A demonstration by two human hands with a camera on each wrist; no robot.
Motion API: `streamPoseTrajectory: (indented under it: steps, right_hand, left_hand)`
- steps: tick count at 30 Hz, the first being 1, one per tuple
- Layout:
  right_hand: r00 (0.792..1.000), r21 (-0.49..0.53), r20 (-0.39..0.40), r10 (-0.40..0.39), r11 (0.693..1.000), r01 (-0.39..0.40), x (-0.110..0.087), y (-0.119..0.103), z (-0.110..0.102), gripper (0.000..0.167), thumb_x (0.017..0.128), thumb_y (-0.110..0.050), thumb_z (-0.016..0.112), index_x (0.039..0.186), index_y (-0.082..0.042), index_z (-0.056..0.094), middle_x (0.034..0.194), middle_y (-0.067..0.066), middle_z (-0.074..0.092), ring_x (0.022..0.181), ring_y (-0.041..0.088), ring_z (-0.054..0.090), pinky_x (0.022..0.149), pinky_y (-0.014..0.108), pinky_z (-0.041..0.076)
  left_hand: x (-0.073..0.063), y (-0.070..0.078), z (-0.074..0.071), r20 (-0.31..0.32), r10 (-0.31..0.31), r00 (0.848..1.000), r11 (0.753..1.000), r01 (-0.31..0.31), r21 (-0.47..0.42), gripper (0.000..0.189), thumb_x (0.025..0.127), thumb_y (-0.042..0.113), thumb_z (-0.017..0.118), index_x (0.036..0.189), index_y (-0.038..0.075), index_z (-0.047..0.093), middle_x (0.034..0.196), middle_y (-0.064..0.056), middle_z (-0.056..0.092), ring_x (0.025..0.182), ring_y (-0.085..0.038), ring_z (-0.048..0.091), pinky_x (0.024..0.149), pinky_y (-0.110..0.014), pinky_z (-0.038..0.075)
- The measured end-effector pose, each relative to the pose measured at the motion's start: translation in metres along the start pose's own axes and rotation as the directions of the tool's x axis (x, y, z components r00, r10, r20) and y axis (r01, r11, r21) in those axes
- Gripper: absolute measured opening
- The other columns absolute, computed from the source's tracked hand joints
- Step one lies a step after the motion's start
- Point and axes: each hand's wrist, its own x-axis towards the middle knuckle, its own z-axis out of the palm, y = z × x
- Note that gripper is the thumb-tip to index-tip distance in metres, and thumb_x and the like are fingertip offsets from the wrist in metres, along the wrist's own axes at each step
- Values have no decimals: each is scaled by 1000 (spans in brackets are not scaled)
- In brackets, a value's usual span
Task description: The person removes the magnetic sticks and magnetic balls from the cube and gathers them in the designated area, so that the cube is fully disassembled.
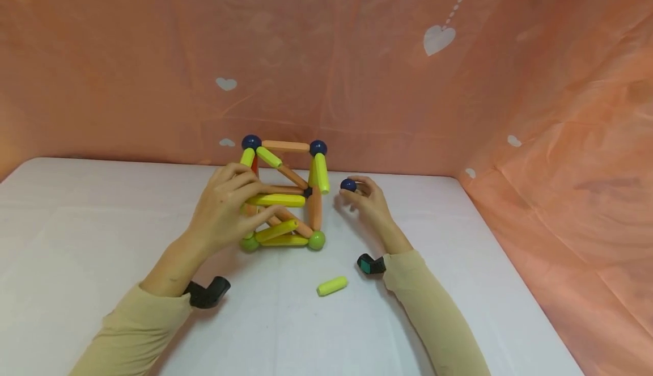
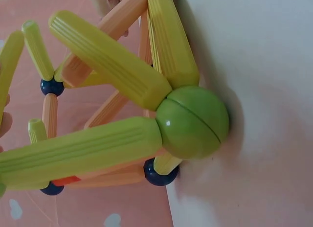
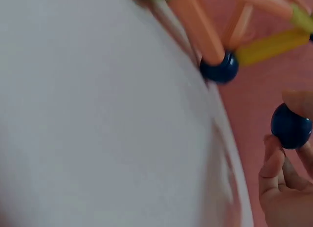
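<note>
right grip (image 1: 371,201) pinches a blue ball (image 1: 348,185), partly hiding it.

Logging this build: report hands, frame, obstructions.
Left hand holding rod frame. Right hand pinching blue ball, apart from frame. Loose yellow-green rod lying in front; nothing visible between ball and frame.

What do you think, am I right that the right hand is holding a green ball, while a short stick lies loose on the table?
Not quite: the ball is dark blue, not green. The right wrist view shows its colour clearly. The right hand is holding it, and a short stick lies loose on the table.
</note>
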Motion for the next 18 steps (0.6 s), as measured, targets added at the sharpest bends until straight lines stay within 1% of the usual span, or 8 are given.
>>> streamPoseTrajectory:
  steps: [2,3,4,8,11,15,18]
  right_hand:
    - [1000,-41,-13,15,999,-16,8,2,0,46,87,-14,68,130,-7,53,123,17,58,82,16,59,67,23,49]
    - [999,-59,-19,27,998,-28,12,3,-1,46,87,-15,68,131,-7,53,125,17,57,86,17,60,70,24,50]
    - [999,-73,-26,40,996,-42,15,4,-1,47,87,-16,68,131,-8,54,126,16,55,90,19,60,72,25,51]
    - [993,-115,-64,100,988,-107,29,6,-1,50,85,-18,72,132,-11,56,127,13,53,102,25,59,83,30,51]
    - [989,-150,-85,125,979,-137,35,7,0,53,83,-19,74,133,-11,55,125,14,55,108,26,56,89,34,48]
    - [986,-200,-114,123,969,-144,41,7,0,52,85,-18,72,132,-8,54,124,15,58,114,27,53,95,36,45]
    - [983,-213,-139,118,966,-146,43,7,0,48,86,-15,70,130,-5,55,124,16,59,115,28,54,95,36,45]
  left_hand:
    - [-2,0,-2,12,-8,1000,1000,8,-16,28,75,26,80,90,4,73,81,-8,66,94,-30,52,82,-45,42]
    - [-2,0,-3,19,-10,1000,1000,10,-24,26,71,18,79,91,4,73,83,-8,66,95,-30,52,83,-45,41]
    - [-3,0,-4,25,-14,1000,999,15,-37,25,70,15,78,92,4,73,85,-8,65,96,-30,52,83,-46,41]
    - [-6,1,-7,57,-45,997,994,50,-92,27,70,7,71,96,2,71,96,-11,65,102,-30,51,89,-47,41]
    - [-9,1,-10,90,-85,992,982,99,-163,30,70,1,69,101,1,70,102,-12,63,107,-30,48,91,-48,40]
    - [-11,1,-14,120,-114,986,964,139,-227,33,72,-5,69,105,-1,68,105,-12,59,110,-29,44,90,-46,40]
    - [-12,0,-15,136,-110,985,964,139,-228,30,75,-5,70,105,-1,68,105,-11,57,111,-30,42,90,-46,39]
